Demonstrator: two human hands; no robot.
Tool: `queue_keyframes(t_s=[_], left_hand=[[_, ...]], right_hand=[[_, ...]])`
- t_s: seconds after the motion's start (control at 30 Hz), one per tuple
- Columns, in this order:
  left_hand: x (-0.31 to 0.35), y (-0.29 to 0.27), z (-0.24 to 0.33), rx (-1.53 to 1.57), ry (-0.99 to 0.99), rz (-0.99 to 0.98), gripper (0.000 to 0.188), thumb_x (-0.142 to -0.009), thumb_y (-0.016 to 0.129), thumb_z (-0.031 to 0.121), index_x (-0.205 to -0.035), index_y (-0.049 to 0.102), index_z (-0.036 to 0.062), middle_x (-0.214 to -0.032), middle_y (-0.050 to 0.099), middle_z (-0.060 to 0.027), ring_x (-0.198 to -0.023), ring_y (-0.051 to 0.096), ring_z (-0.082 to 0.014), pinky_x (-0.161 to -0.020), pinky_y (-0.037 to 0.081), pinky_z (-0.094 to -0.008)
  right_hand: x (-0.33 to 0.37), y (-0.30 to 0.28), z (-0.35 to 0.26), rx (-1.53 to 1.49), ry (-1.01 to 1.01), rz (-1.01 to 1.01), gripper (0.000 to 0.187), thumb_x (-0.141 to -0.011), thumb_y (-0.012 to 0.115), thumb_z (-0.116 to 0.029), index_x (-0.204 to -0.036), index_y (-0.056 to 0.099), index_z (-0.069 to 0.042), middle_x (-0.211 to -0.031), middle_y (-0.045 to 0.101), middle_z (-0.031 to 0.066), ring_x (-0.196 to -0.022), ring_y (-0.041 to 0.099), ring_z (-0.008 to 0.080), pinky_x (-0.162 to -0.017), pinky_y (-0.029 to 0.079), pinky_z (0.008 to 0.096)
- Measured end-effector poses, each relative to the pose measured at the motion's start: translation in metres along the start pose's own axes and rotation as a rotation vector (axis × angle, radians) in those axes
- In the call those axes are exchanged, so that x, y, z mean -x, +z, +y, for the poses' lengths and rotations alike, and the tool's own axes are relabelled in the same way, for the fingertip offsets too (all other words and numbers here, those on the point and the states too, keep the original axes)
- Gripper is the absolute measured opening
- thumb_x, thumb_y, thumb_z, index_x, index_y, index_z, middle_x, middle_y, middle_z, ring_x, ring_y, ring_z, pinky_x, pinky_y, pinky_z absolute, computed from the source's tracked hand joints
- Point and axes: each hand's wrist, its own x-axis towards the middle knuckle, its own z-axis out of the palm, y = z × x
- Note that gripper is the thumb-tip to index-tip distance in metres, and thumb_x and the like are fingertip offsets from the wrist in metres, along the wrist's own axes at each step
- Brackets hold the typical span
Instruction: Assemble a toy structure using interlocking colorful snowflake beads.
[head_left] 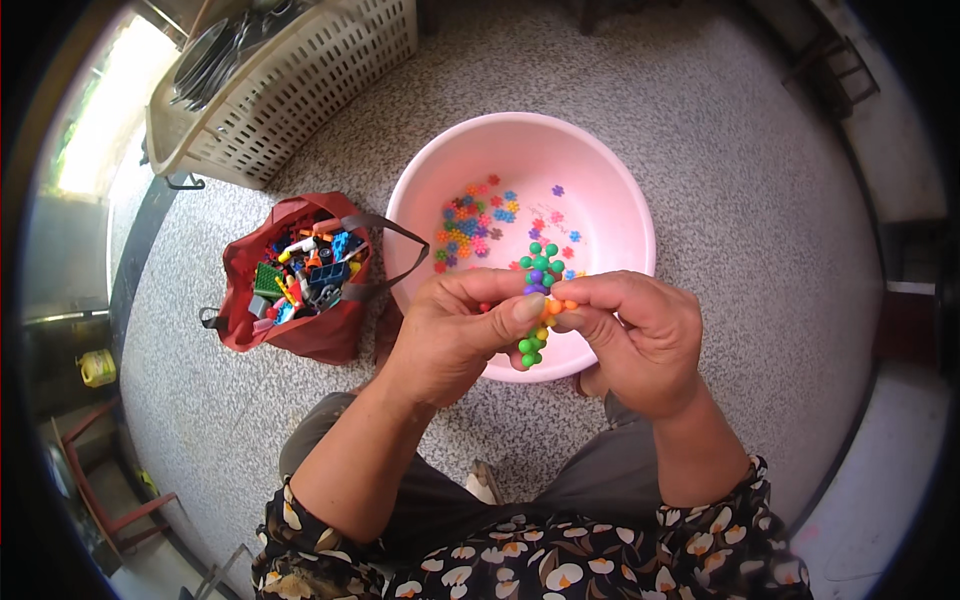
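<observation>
Over the near rim of a round pink basin (415, 180), both my hands are close together. My left hand (455, 335) is closed, thumb and fingers pinching a chain of joined knobby plastic pieces (541, 262) in green, purple, yellow and light green. From the right, my right hand (640, 335) pinches an orange knobby piece (570, 305) against the chain's side. Fingertips hide part of the joint, so I cannot tell whether the orange piece is fixed on. Many loose flower-shaped pieces (462, 232) in several colours lie on the basin's floor, mostly at its left.
Left of the basin stands a red fabric bag (340, 335) full of mixed toy bricks, one dark handle reaching the basin's rim. A cream plastic basket (290, 100) holding dark items stands behind it. Speckled floor (740, 200) surrounds everything; a wooden chair frame (110, 500) is at far left.
</observation>
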Motion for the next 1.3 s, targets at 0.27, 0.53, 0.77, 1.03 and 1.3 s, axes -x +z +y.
queue_keyframes(t_s=[0.27, 0.53, 0.77, 1.03, 1.3], left_hand=[[-0.01, -0.002, -0.003, 0.37, 0.039, -0.034, 0.031, -0.09, 0.052, 0.023, -0.11, 0.053, 0.0008, -0.094, 0.06, -0.0063, -0.083, 0.057, -0.0133, -0.075, 0.049, -0.0296], [-0.008, 0.009, -0.001, 0.436, 0.149, -0.058, 0.036, -0.091, 0.048, 0.029, -0.12, 0.046, 0.0076, -0.112, 0.054, -0.0076, -0.103, 0.052, -0.0182, -0.089, 0.044, -0.037], [-0.003, 0.007, 0.003, 0.356, 0.204, -0.096, 0.038, -0.092, 0.047, 0.026, -0.123, 0.044, 0.0046, -0.112, 0.054, -0.006, -0.104, 0.051, -0.0142, -0.09, 0.042, -0.0303], [-0.003, 0.002, 0.007, 0.482, 0.198, -0.082, 0.04, -0.09, 0.05, 0.028, -0.122, 0.045, 0.0048, -0.108, 0.055, -0.005, -0.104, 0.05, -0.0136, -0.09, 0.041, -0.0311], [-0.001, -0.017, 0.007, 0.548, 0.135, -0.281, 0.041, -0.088, 0.053, 0.029, -0.122, 0.045, 0.0078, -0.102, 0.056, -0.0038, -0.086, 0.053, -0.0104, -0.071, 0.045, -0.0253]], right_hand=[[0.002, 0.01, 0.0, -0.542, 0.317, 0.132, 0.015, -0.081, 0.06, 0.0, -0.095, 0.056, 0.003, -0.085, 0.061, 0.0054, -0.074, 0.057, 0.0101, -0.065, 0.048, 0.0211], [0.004, 0.039, 0.002, -0.079, 0.207, -0.048, 0.03, -0.075, 0.067, 0.0, -0.102, 0.053, 0.003, -0.086, 0.061, 0.0066, -0.078, 0.06, 0.0118, -0.07, 0.049, 0.0241], [0.006, 0.041, 0.006, -0.301, 0.397, -0.09, 0.032, -0.077, 0.067, 0.0, -0.104, 0.05, 0.003, -0.092, 0.059, 0.0057, -0.084, 0.059, 0.0119, -0.076, 0.048, 0.0252], [0.005, 0.044, -0.003, -0.494, 0.368, 0.033, 0.018, -0.083, 0.06, -0.005, -0.098, 0.052, 0.002, -0.082, 0.059, 0.0077, -0.065, 0.059, 0.0101, -0.057, 0.047, 0.0203], [0.001, 0.022, -0.005, -0.611, 0.302, 0.123, 0.016, -0.085, 0.055, 0.0, -0.1, 0.052, 0.003, -0.088, 0.061, 0.0115, -0.066, 0.059, 0.0119, -0.059, 0.049, 0.0212]])
